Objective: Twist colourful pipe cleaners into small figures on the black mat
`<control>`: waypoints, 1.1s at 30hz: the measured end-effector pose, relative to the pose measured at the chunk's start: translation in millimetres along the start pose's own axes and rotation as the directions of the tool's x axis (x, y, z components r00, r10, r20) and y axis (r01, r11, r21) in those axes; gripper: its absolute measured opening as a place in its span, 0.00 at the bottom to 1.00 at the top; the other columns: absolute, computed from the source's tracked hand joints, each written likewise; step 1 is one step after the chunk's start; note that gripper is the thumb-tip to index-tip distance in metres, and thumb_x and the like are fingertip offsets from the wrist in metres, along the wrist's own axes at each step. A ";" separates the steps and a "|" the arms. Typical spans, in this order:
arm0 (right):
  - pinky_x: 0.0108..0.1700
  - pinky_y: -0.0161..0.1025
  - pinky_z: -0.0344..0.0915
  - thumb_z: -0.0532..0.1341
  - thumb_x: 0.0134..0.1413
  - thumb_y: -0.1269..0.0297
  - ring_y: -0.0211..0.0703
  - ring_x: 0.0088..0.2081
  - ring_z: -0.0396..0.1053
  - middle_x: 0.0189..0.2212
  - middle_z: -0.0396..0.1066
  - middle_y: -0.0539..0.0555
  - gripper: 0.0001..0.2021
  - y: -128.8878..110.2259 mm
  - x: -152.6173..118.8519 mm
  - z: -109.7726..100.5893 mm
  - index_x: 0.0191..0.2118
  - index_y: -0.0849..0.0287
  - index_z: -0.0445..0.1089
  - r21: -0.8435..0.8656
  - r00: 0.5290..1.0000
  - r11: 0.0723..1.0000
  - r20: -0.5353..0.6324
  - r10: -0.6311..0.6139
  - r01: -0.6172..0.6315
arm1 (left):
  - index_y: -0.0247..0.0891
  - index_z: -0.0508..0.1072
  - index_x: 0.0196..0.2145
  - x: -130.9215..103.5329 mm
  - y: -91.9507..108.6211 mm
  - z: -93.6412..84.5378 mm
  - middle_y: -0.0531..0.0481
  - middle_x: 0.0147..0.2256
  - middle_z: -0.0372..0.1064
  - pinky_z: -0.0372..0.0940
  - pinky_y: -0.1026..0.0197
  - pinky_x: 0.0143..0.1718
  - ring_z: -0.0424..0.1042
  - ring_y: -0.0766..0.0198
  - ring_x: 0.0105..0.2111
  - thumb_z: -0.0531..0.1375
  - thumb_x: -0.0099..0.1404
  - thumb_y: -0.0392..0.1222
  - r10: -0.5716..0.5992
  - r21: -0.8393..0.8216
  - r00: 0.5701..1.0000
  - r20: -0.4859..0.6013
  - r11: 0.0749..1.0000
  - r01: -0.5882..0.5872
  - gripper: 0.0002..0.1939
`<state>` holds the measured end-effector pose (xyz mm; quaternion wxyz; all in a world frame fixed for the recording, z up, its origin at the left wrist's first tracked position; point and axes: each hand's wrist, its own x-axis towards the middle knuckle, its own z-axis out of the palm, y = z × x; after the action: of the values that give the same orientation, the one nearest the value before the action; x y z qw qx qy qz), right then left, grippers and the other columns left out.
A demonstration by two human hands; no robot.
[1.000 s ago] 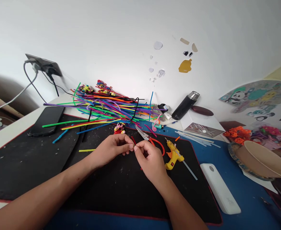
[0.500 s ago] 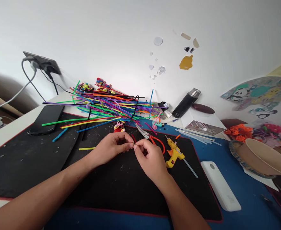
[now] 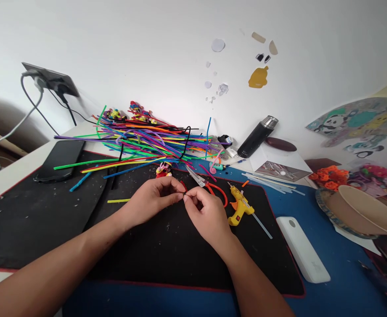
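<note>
My left hand [image 3: 153,197] and my right hand [image 3: 204,213] meet over the black mat [image 3: 167,246], fingertips pinched together on a short red pipe cleaner piece [image 3: 183,186]. Only its tip shows between the fingers. Just beyond the hands lie red-handled scissors [image 3: 209,187] and a small red and yellow figure [image 3: 163,169]. To the right of my right hand rests a yellow glue gun [image 3: 241,206].
A big heap of coloured pipe cleaners [image 3: 143,143] covers the back of the desk. A black phone [image 3: 59,159] lies at left, a white power bank [image 3: 302,254] at right, a black flask [image 3: 256,137] and paper bowls [image 3: 358,213] further right.
Both hands stay pinched together on the red piece and have shifted slightly up in the picture. The view has tilted down a little.
</note>
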<state>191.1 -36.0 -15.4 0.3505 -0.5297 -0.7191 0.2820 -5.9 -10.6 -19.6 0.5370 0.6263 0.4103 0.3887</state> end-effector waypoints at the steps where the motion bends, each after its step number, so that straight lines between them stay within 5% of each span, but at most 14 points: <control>1: 0.27 0.34 0.57 0.61 0.63 0.65 0.37 0.24 0.64 0.22 0.67 0.46 0.06 0.3 0.0 0.3 0.34 0.55 0.73 -0.004 1.000 1.000 -0.002 -0.004 0.004 | 0.39 0.79 0.39 -0.2 -0.2 0.1 0.49 0.38 0.78 0.68 0.58 0.44 0.76 0.59 0.40 0.68 0.66 0.48 0.006 0.006 1.000 -0.002 1.000 -0.006 0.10; 23: 0.28 0.34 0.57 0.61 0.64 0.62 0.38 0.25 0.65 0.23 0.66 0.46 0.06 -1.4 1.2 0.4 0.37 0.55 0.74 0.036 0.999 0.999 0.023 0.037 -0.038 | 0.39 0.80 0.39 -2.7 2.5 2.5 0.50 0.37 0.80 0.70 0.58 0.43 0.78 0.58 0.38 0.68 0.66 0.48 0.070 0.038 0.997 -0.020 0.997 -0.069 0.10; 33: 0.27 0.34 0.57 0.60 0.63 0.63 0.38 0.24 0.64 0.22 0.66 0.46 0.05 1.7 1.8 2.6 0.36 0.55 0.73 0.037 0.998 0.998 0.015 0.058 -0.059 | 0.41 0.80 0.40 -2.2 1.4 3.3 0.51 0.39 0.80 0.70 0.60 0.43 0.78 0.59 0.40 0.65 0.68 0.44 0.122 0.196 0.991 -0.047 0.974 -0.111 0.06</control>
<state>189.6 -34.0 -17.9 0.3470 -0.5418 -0.7002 0.3094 -3.5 -13.9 -18.7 0.4376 0.6867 0.4244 0.3961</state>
